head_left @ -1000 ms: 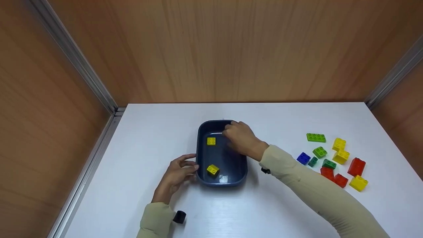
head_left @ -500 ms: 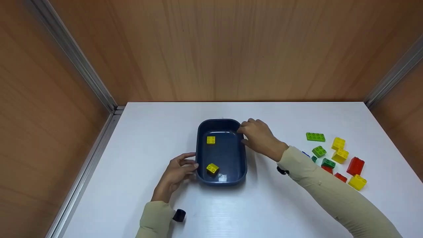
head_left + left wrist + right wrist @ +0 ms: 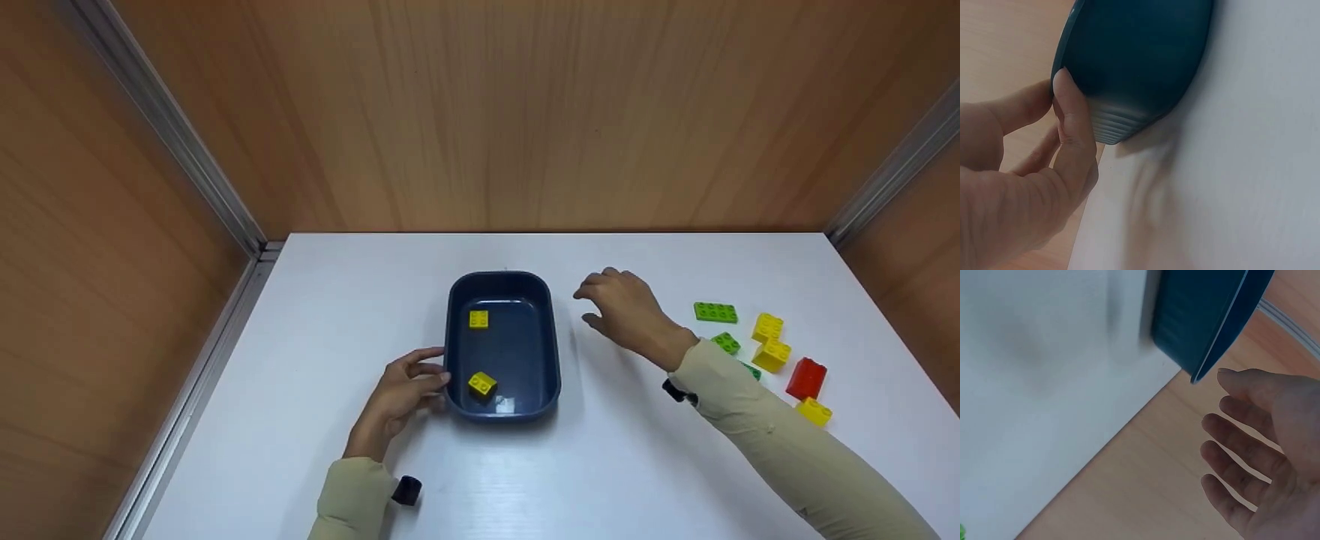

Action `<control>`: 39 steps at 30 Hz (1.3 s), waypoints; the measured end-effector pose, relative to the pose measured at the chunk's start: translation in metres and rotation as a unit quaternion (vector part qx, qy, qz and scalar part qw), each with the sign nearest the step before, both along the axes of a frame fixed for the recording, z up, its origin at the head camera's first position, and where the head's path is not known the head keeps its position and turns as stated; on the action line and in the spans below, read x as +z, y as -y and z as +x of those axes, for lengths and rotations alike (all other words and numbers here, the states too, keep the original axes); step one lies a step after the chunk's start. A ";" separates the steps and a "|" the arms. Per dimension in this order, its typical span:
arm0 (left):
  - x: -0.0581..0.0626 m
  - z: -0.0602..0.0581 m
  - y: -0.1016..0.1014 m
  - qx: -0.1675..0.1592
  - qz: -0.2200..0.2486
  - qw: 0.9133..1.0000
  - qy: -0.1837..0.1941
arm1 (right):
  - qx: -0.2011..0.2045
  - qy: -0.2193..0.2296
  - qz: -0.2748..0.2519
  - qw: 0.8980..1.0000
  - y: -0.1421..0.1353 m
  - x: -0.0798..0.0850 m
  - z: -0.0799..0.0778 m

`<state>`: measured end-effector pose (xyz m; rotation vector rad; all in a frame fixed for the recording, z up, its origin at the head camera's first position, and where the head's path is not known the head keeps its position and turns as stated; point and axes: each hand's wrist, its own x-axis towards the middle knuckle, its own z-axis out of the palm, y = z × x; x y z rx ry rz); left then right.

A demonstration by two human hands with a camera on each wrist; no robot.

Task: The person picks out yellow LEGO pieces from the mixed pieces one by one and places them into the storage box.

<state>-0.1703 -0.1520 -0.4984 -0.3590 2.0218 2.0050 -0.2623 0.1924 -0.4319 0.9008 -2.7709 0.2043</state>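
Note:
A deep navy-blue tray point(image 3: 514, 352) sits on the white table. Two yellow toy bricks lie inside: one brick point(image 3: 478, 319) towards the far end and another brick point(image 3: 482, 385) at the near left. At the tray's left side my left hand point(image 3: 405, 394) holds the rim, thumb and fingers together at the edge in the left wrist view. My right hand point(image 3: 626, 311) hovers right of the tray, apart from it. Its fingers point(image 3: 1241, 439) are spread and loosely bent, with nothing between them.
To the right lie loose bricks: a long green brick point(image 3: 715, 312), a small green brick point(image 3: 726, 343), a red brick point(image 3: 807, 378) and several yellow ones, such as one brick point(image 3: 772, 354). My right sleeve point(image 3: 780, 420) covers part of this group. A wooden panel point(image 3: 480, 112) stands behind the table.
My right hand has come out of the tray, passed over its right rim and moved right towards the loose bricks. The left hand and the tray have stayed put.

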 end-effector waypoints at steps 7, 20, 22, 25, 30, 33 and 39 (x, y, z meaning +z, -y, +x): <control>0.001 0.000 0.000 0.002 -0.002 1.000 0.000 | -0.032 0.011 -0.012 0.999 -0.027 0.003 0.001; 0.001 0.001 -0.001 0.003 0.011 1.000 0.001 | -0.086 0.043 -0.036 0.995 -0.093 -0.005 0.009; 0.002 0.000 -0.001 0.003 0.014 1.000 0.001 | -0.094 0.052 -0.033 0.994 -0.101 -0.007 0.012; 0.002 0.000 0.000 0.003 0.015 1.000 -0.001 | -0.106 0.064 -0.031 0.992 -0.111 -0.010 0.016; 0.002 0.001 0.001 0.004 0.013 1.000 0.000 | -0.118 0.080 -0.023 0.989 -0.123 -0.016 0.028; 0.002 0.001 0.001 0.004 0.011 1.000 0.000 | -0.115 0.079 -0.026 0.990 -0.128 -0.019 0.036; 0.002 0.002 0.002 0.006 0.006 1.000 0.002 | -0.117 0.082 -0.036 0.989 -0.137 -0.023 0.050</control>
